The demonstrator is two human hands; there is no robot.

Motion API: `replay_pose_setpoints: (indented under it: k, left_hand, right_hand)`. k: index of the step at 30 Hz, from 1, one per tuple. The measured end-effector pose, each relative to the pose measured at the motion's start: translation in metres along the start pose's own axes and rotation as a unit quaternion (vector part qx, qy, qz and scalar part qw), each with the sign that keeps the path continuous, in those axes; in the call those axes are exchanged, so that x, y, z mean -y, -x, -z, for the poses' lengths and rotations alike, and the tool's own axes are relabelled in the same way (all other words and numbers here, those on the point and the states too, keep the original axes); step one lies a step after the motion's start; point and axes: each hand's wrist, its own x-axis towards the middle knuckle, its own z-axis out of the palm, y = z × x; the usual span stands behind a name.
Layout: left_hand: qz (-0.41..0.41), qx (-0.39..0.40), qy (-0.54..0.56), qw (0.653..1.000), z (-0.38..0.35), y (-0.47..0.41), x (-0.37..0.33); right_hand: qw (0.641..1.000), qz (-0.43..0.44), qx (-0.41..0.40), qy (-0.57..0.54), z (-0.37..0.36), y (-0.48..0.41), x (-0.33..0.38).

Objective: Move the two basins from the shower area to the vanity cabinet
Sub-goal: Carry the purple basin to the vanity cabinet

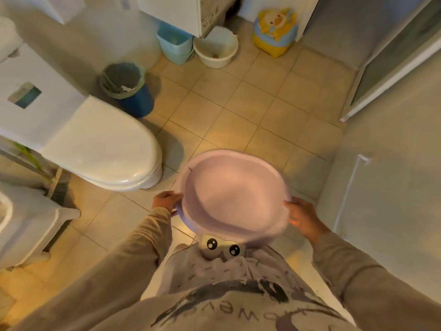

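Note:
A round pale purple basin (235, 194) hangs over the tiled floor in front of my body, empty and a little blurred. My left hand (165, 201) grips its left rim and my right hand (301, 217) grips its right rim. A white basin (216, 47) stands on the floor at the far end, partly under the white vanity cabinet (181, 13). The cabinet's lower edge shows at the top of the view.
A closed white toilet (105, 146) fills the left side. A blue bin (126, 88) with a grey liner stands beside it. Light blue bins (175, 45) and a yellow duck potty (274, 32) flank the white basin. A glass shower door (391, 68) runs along the right.

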Motion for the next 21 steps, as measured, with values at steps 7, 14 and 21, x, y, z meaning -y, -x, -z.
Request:
replay_pose_setpoints:
  k: [7,14,21]
  left_hand:
    - [0.012,0.027,-0.037,0.999,-0.090,-0.015,-0.056]
    - [-0.001,0.049,-0.087,0.995,-0.171,-0.057,-0.133]
    - [-0.015,0.084,-0.155,0.984,-0.259,-0.091,-0.239]
  right_hand:
    - [0.998,0.038,-0.046,0.007,0.048,-0.062,0.088]
    - [0.997,0.026,-0.071,0.004,0.076,-0.117,0.132]
    - [0.992,-0.029,-0.108,-0.064,0.094,-0.174,0.192]
